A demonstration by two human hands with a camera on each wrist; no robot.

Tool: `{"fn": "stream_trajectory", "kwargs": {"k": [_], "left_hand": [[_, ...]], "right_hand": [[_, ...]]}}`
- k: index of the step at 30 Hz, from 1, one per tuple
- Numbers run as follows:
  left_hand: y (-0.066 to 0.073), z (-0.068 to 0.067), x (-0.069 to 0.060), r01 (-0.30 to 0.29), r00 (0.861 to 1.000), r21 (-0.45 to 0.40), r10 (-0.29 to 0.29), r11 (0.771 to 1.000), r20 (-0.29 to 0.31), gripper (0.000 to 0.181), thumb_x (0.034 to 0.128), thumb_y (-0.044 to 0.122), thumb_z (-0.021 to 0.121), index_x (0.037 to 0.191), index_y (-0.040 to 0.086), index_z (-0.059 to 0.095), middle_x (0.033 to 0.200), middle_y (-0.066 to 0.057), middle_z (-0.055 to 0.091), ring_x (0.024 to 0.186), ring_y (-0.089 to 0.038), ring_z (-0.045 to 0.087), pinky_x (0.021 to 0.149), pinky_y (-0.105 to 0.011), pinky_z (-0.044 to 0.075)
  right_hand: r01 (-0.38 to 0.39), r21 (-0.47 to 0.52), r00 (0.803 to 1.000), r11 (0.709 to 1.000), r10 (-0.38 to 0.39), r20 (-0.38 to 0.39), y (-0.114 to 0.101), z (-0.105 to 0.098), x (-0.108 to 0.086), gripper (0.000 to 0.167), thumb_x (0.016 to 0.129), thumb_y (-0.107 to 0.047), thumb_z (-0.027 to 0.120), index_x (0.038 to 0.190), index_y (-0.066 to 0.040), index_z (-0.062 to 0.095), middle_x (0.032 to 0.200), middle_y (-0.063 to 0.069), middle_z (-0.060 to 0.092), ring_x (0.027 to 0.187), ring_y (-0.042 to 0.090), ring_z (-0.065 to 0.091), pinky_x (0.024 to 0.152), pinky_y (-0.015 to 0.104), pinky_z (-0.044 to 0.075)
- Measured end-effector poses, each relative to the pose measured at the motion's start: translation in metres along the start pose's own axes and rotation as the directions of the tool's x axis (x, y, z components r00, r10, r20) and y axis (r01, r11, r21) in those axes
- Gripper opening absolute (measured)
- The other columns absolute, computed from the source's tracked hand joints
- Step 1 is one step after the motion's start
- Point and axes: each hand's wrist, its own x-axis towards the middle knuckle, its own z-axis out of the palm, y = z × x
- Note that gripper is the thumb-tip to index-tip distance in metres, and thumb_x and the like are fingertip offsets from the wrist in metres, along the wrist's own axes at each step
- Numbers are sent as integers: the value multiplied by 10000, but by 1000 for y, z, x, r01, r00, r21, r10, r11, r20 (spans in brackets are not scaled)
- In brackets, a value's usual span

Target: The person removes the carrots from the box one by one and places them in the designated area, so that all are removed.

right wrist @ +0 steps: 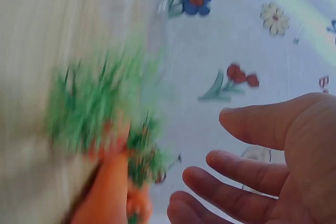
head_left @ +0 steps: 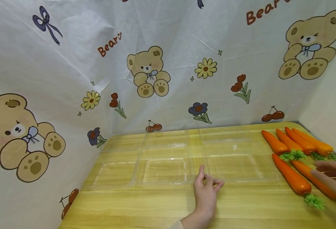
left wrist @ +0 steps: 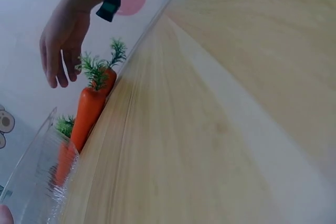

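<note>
Several orange toy carrots with green leafy tops lie on the right of the wooden table. My right hand [head_left: 333, 178] hovers over a front carrot [head_left: 308, 170], partly covering it. In the right wrist view its fingers [right wrist: 231, 190] are spread beside the blurred leaves [right wrist: 94, 103], gripping nothing. Another carrot [head_left: 292, 175] lies just left of it. My left hand [head_left: 206, 192] is at the front edge between the middle clear plastic box [head_left: 166, 183] and the right clear box [head_left: 242, 181], fingers loosely bent. Whether it touches a box is unclear.
A third clear box [head_left: 113, 184] stands at the left. More carrots [head_left: 300, 141] lie in a row at the back right. A white cloth [head_left: 179, 105] printed with bears and flowers rises behind the wooden table [head_left: 145, 206].
</note>
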Motion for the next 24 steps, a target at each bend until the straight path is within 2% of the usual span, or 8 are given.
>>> {"fn": "stream_trajectory", "kwargs": {"k": [3,4,5,9,12,15,19,24], "left_hand": [[1,0,0,7,1000,9,-7,1000,-2,617,1026,-50,458,1596,-71,224,1701,-194,85,966,-211,581,982,-376,611],[1,-1,0,9,1000,9,-9,1000,0,617,1028,-50,460,1597,-70,224,1697,-191,95,967,-211,581,982,-376,611],[2,-1,0,10,1000,7,-10,1000,6,620,1031,-48,462,1600,-66,216,1678,-203,127,969,-210,578,984,-377,609],[4,-2,-1,32,999,8,-32,999,24,647,1035,-48,471,1616,-37,188,1356,-205,340,971,-202,561,984,-378,610],[8,-3,-3,58,998,22,-58,998,26,664,1029,-60,475,1624,-19,183,1115,-102,323,975,-199,552,977,-368,615],[13,-3,-4,83,996,40,-84,996,23,674,1016,-79,479,1623,-16,195,1080,-66,297,993,-201,542,970,-352,619],[21,-2,-5,134,991,42,-135,990,27,689,989,-108,490,1615,-27,213,1064,-49,292,1003,-212,538,968,-334,618],[31,-3,-9,193,981,14,-193,981,35,712,965,-117,523,1603,-55,213,1108,-64,340,1029,-237,565,997,-328,603]], "right_hand": [[26,-42,991,999,-20,132,-15,-2,3,570,1037,-306,638,1271,202,529,1077,408,605,831,412,667,649,552,583],[25,-62,983,998,-13,183,-20,-2,4,608,1040,-360,623,1289,187,529,1098,395,616,870,522,638,651,531,591],[29,-83,974,996,-10,228,-25,-1,5,639,1039,-410,612,1302,167,539,1115,383,625,869,503,653,641,511,599],[72,-113,924,991,-23,382,-41,3,9,716,1039,-526,551,1366,110,544,1236,380,609,896,428,682,638,471,588],[126,-104,904,987,-71,423,-48,10,11,706,1045,-511,549,1383,108,542,1260,368,619,919,399,694,656,481,591],[135,-75,887,988,-87,453,-52,18,13,701,1069,-483,513,1421,122,496,1243,327,658,943,373,708,676,477,597],[109,-23,869,994,-84,488,-55,27,14,661,1103,-408,460,1470,141,420,1177,251,705,838,221,712,606,348,561],[109,-14,876,994,-89,475,-58,32,11,631,1101,-351,488,1500,127,385,1113,188,692,601,138,564,472,293,415]]}}
